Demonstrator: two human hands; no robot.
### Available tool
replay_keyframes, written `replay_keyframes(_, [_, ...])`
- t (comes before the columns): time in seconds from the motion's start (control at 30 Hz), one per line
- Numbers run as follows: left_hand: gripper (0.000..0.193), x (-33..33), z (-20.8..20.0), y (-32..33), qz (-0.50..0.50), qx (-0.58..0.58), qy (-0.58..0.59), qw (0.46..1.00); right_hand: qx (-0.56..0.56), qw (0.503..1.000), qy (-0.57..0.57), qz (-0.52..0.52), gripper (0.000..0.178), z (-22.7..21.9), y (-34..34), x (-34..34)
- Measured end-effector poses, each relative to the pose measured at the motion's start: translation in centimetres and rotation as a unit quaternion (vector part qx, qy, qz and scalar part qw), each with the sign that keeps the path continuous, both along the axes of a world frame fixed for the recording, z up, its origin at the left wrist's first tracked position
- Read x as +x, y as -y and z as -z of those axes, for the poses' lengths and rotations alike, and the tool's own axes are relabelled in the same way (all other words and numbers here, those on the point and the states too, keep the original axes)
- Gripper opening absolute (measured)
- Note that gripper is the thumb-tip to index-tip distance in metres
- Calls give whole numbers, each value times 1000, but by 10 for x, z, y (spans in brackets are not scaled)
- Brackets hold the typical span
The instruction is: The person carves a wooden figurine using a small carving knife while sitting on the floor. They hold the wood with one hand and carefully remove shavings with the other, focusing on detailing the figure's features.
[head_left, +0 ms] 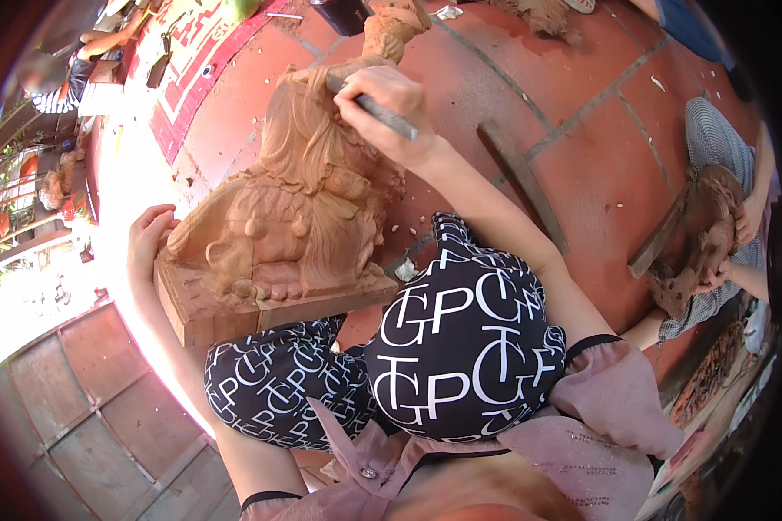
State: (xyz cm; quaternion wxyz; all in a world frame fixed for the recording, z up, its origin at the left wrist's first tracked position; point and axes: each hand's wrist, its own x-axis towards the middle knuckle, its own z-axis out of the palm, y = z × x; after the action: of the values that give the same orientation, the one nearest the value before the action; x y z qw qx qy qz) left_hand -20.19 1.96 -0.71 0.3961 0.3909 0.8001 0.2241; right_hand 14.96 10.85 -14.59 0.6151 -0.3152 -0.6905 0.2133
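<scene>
A carved wooden statue (278,208) with draped robes lies tilted in front of me, its square base nearest my legs and its narrow top pointing away. At the base's left edge, my left hand (150,236) is closed with bent fingers against the wood, bracing it. My right hand (389,104) is closed round a grey, stick-like tool (384,116) over the statue's upper part. One end of this tool sticks out beside the fist; its other end is against or just above the carving, and I cannot tell which.
On the red tiled floor (582,52), a dark wooden bar (521,187) lies to the right among small pale chips. At far right, another person's hands hold a brown carved piece (712,234). A dark cup (342,14) stands beyond the statue, and a red patterned mat (172,122) lies far left.
</scene>
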Motion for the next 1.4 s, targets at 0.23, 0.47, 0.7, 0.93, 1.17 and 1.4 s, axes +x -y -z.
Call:
replay_keyframes(0.23, [30, 4, 0, 2, -7, 4, -9, 1000, -28, 997, -23, 66, 10, 9, 10, 12])
replay_keyframes(0.47, [30, 6, -10, 8, -9, 5, -25, 1000, 21, 998, 30, 55, 7, 8, 3, 2])
replay_keyframes(0.7, [31, 1, -8, 5, 0, 3, -8, 1000, 11, 1000, -25, 15, 7, 1, -3, -5])
replay_keyframes(0.93, [29, 9, 3, -5, 8, 2, -3, 1000, -128, 985, -117, 19, 7, 12, 2, 15])
replay_keyframes(1.17, [29, 1, -6, 8, -8, 5, -27, 1000, -136, 983, -126, 10, 8, 11, 1, 5])
replay_keyframes(1.4, [29, -5, -1, 6, 0, 4, -23, 1000, -132, 981, -141, -15, 11, 13, -9, -5])
